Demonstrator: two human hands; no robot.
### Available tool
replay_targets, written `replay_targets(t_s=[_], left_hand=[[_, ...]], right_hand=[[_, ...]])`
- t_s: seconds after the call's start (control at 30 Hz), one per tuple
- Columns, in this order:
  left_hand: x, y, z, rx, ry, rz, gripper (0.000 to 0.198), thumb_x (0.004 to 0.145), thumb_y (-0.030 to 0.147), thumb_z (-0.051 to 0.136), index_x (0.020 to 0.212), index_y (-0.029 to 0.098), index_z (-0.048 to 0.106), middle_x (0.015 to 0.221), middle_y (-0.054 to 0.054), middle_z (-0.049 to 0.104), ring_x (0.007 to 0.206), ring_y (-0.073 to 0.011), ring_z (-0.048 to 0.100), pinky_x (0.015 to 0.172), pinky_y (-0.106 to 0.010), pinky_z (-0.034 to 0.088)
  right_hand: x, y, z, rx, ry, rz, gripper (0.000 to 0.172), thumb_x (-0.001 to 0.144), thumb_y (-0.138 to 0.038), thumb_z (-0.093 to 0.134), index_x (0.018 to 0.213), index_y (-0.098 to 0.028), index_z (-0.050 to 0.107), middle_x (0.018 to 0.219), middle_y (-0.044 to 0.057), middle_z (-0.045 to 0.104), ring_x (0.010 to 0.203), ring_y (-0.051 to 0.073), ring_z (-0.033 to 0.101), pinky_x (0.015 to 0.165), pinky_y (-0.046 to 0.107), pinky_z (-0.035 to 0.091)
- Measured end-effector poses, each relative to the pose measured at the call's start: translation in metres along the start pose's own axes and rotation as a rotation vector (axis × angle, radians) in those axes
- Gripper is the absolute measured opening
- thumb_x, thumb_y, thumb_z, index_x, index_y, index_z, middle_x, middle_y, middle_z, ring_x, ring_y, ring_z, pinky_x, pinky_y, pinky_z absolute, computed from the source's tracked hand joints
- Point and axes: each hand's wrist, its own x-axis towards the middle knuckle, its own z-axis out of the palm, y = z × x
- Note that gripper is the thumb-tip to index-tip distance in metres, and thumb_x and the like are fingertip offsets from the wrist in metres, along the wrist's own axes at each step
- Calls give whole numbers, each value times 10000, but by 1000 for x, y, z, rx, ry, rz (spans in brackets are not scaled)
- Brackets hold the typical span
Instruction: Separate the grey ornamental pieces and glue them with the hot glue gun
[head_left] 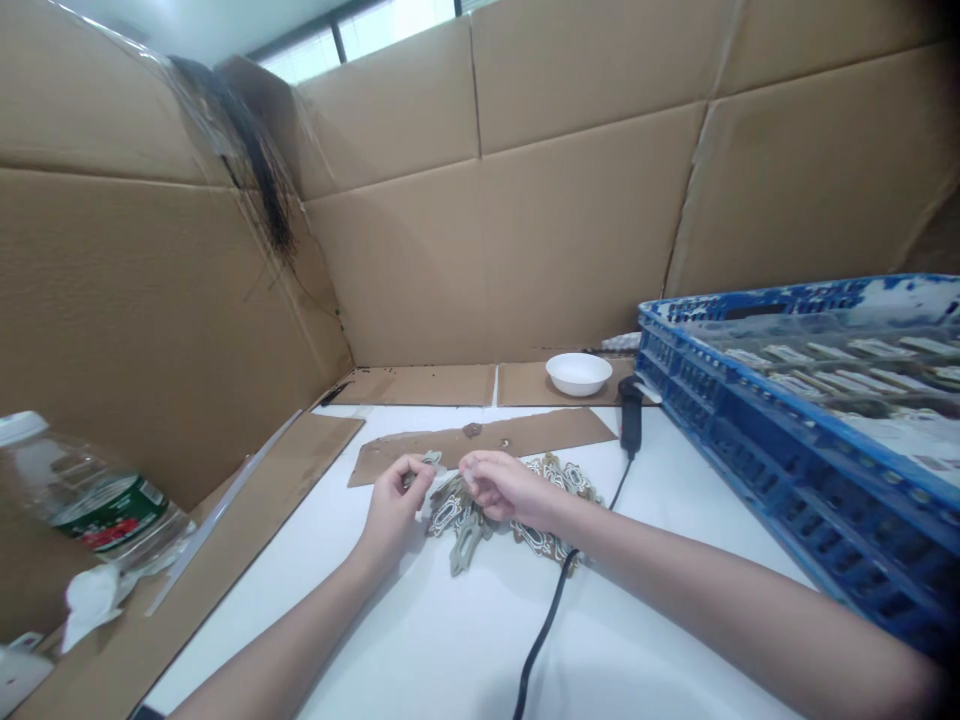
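Note:
Both of my hands meet over a small heap of flat patterned pieces (551, 500) on the white table (450, 640). My left hand (396, 505) is closed in a pinch on a small grey-green piece (430, 459). My right hand (504, 487) is also closed, its fingertips touching the same spot from the right. What the right fingers pinch is too small to make out. One grey piece (465, 545) lies just below the hands.
A blue plastic crate (757, 440) holding flat parts stands at the right. A white bowl (578, 373), a black plug (631, 415) with its cable (544, 625), cardboard strips and walls surround the table. At the left lies a clear bottle (90, 495) beside crumpled tissue.

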Motion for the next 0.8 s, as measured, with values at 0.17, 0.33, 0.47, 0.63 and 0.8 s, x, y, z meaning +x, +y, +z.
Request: replay_targets(t_s=[0.17, 0.33, 0.47, 0.63, 0.8], left_hand=[[-2, 1, 2, -7, -23, -17, 185, 742, 315, 549, 652, 159, 506, 633, 32, 472, 528, -81, 391, 532, -204, 306], [-5, 5, 6, -32, -58, -34, 205, 756, 312, 536, 635, 153, 489, 660, 24, 479, 532, -76, 393, 513, -198, 305], [-8, 5, 9, -69, -69, -57, 194, 752, 311, 542, 652, 152, 494, 652, 30, 479, 520, -69, 383, 482, -186, 294], [-10, 7, 11, -102, -76, -101, 222, 753, 334, 539, 639, 159, 466, 616, 41, 476, 504, -68, 393, 474, -183, 292], [-12, 13, 12, -109, -85, -75, 255, 750, 317, 545, 586, 158, 432, 627, 27, 485, 542, -83, 413, 512, -195, 309]], right_hand=[[1, 0, -4, 35, -29, 61, 62, 666, -178, 459, 674, -178, 397, 555, -58, 383, 380, 17, 225, 351, 156, 67], [2, 1, -4, 17, -38, 110, 39, 699, -180, 416, 676, -180, 385, 544, -55, 381, 366, 16, 201, 343, 152, 62], [0, 2, -1, -28, -27, 126, 117, 752, -195, 412, 647, -184, 362, 490, -83, 288, 355, 19, 163, 338, 149, 45], [-3, 4, 3, -252, 26, 66, 335, 831, -461, 350, 624, -199, 322, 465, -95, 232, 341, 31, 141, 327, 170, 89], [-6, 3, 7, -739, 102, -229, 349, 822, -394, 397, 553, -178, 348, 477, -60, 279, 411, 56, 259, 403, 206, 203]])
